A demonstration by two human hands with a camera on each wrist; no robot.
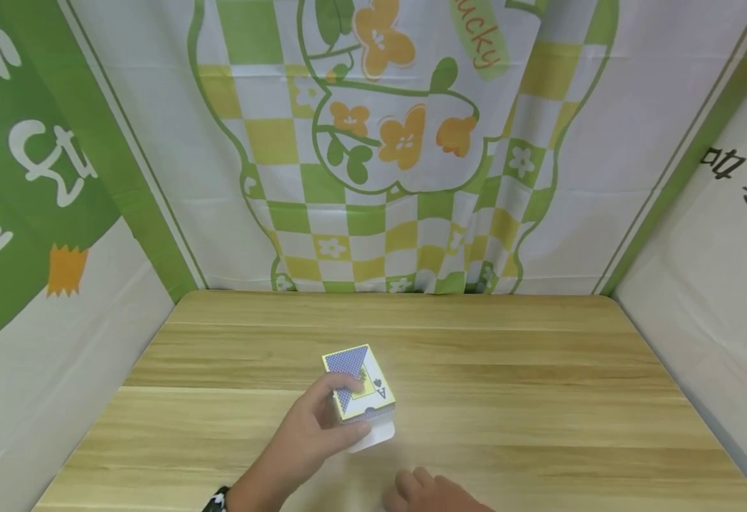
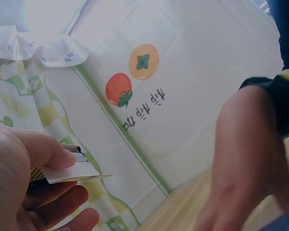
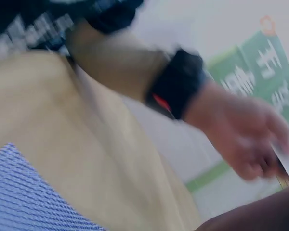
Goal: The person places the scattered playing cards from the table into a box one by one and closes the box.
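Note:
My left hand (image 1: 306, 430) grips a playing-card box (image 1: 373, 373), fingers over its top face and thumb at its near end. The box is blue-and-white with yellow edges, and an ace of spades is printed on it. Its white end flap (image 1: 383, 432) hangs open toward me. In the left wrist view, the thumb lies over the flap (image 2: 72, 172). Nearer me, my right hand (image 1: 434, 492) has curled fingers. A flat blue-and-white patterned playing card (image 3: 33, 197) fills the lower left of the right wrist view; the right hand's fingers on it are mostly hidden.
The wooden table (image 1: 540, 398) stretches out to both sides of the hands. A checked, flower-printed curtain (image 1: 405, 235) hangs along its back edge. Printed cloth walls (image 1: 700, 270) stand at left and right.

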